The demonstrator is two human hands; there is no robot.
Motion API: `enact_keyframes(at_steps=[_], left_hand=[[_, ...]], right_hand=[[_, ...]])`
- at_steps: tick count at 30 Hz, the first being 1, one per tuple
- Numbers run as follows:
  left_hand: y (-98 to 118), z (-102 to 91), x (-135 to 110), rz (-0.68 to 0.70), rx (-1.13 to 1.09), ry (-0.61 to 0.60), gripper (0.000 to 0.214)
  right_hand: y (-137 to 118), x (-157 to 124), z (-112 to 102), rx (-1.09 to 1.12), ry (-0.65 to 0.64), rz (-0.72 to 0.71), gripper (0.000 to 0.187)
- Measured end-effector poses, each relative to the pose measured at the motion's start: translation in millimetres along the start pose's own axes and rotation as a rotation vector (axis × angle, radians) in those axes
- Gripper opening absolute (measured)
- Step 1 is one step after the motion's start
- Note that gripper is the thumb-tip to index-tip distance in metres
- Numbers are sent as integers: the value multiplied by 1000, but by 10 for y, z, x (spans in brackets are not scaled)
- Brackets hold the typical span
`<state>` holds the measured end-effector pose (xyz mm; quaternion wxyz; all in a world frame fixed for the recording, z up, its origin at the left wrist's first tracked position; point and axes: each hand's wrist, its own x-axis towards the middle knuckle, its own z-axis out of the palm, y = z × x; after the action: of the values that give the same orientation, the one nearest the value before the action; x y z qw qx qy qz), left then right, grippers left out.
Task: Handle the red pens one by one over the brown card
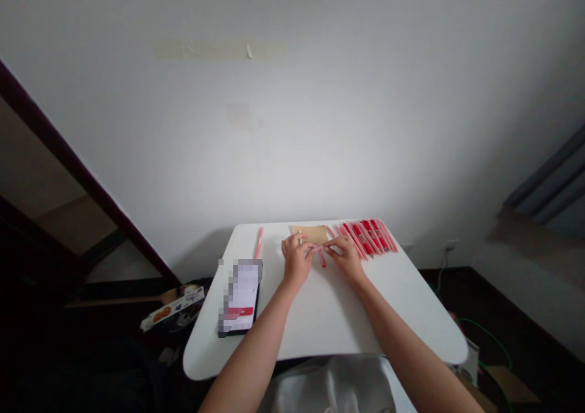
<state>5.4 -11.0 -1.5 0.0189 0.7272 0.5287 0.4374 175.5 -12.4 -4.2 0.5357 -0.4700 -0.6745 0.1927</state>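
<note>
Near the far edge of the white table (pixel 329 315), my left hand (pixel 296 259) and my right hand (pixel 346 257) pinch a small, thin pink pen piece (pixel 319 248) between them, one at each end. It lies roughly level; its exact shape is too small to make out. Just below it, a short red and pink pen part (pixel 323 259) rests on the tabletop. Behind my fingers lies a tan sheet of paper (pixel 311 233), partly covered by both hands. Right of my right hand, several pink and red pens (pixel 369 239) lie side by side in a slanted row.
One pink pen (pixel 259 242) lies alone at the table's far left. A large phone (pixel 242 297) with a blurred screen lies at the left edge. The white wall (pixel 315 127) rises behind the table. Boxes and a green cable (pixel 491 334) are on the floor.
</note>
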Motion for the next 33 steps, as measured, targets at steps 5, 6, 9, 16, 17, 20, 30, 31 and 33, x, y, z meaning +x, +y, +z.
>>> enact_keyframes(at_steps=[5,6,9,16,17,20,30,31,33], left_hand=[[19,-13,5,14,-29,5,15],[20,-13,7,13,-31,9,14],[25,-13,8,16,-36,22,15],[27,-6,4,31,-50,29,15],[25,-6,4,32,-51,28,15],[22,-7,6,31,-53,27,13],[21,-4,7,44,-74,48,11],[21,-5,7,42,-75,48,11],[21,-9,8,37,-74,44,10]], right_hand=[[-27,-14,-10,-106,2,-88,20],[-28,-17,-9,-123,5,-100,19],[-30,-23,-3,-164,11,-116,20],[-10,-26,11,-184,13,-116,23],[-7,-25,12,-185,12,-113,23],[-4,-23,16,-190,13,-112,24],[-3,-31,24,-239,16,-154,26],[-5,-33,24,-240,16,-154,26],[-7,-35,26,-237,10,-151,26]])
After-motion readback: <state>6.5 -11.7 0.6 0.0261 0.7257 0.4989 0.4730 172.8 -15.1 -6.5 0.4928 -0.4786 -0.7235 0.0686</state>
